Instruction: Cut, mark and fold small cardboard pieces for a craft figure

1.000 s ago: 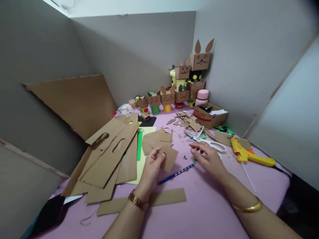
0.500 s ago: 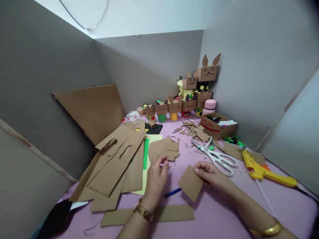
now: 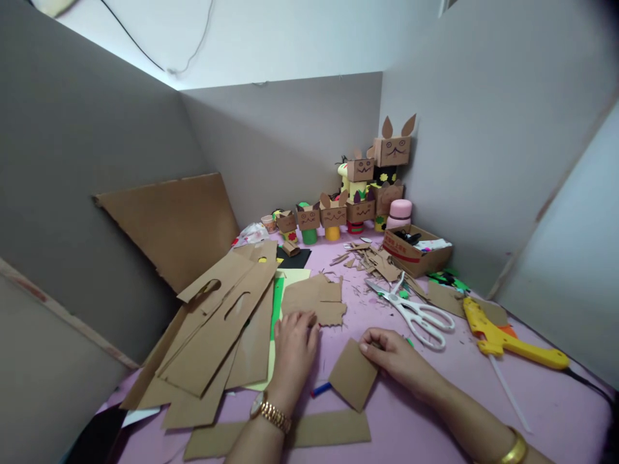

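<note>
Brown cardboard square, head view: the right hand pinches it at 1 corner, probably so its face stays uncovered; it hides part of a blue pencil. The left hand, loosely spread, grips nothing visible beside torn cardboard, contact unclear. White scissors lie beyond, seemingly parked within reach.

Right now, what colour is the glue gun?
The glue gun is yellow; it shows best in the head view.

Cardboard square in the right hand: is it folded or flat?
Flat: the cardboard square, held by the right hand, shows one even face without visible creases.
</note>
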Demonstrator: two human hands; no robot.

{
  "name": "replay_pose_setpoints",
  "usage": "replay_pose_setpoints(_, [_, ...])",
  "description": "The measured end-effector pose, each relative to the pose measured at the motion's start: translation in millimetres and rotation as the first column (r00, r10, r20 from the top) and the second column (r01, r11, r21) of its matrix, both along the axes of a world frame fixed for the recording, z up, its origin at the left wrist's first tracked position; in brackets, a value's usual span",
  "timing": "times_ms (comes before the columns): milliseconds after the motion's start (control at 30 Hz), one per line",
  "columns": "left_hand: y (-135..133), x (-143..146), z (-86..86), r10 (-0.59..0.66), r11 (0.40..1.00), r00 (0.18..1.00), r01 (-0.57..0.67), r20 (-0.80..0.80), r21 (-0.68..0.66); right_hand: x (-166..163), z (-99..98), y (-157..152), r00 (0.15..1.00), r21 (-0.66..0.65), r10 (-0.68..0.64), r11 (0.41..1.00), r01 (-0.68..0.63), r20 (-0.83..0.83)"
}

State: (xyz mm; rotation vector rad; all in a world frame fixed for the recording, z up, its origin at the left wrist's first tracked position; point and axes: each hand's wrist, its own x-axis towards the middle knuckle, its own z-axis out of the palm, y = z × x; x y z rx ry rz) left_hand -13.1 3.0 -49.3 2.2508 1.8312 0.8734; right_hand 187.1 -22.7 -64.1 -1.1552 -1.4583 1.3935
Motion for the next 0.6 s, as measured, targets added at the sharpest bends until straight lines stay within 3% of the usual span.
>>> replay_pose_setpoints(200, [11.9,18.7,6.7,0.138,0.99,0.99,-0.137,0.011,-0.031,-1.6,-4.4,1.9,1.0,-0.03,0.008,1.0,-0.009,-0.027])
replay_pose_setpoints(333, [21.0,24.5,6.6,0.178,0.981,0.978,-0.169,0.107,-0.091,-1.3,-5.9,3.1,0.998,-0.049,-0.011,0.999,0.008,-0.054])
replay_pose_setpoints(467, [23.4,9.8,10.4,0.129,0.981,0.938,-0.073,0.32,-0.181,1.2,-2.9,4.7,0.99,-0.06,-0.099,0.994,0.093,-0.104])
replay_pose_setpoints(600, [13.4,-3.1,16.8,0.085,0.967,0.801,0.077,0.593,-0.243,2.2,1.8,6.5,0.963,-0.043,-0.207,0.978,0.202,-0.175])
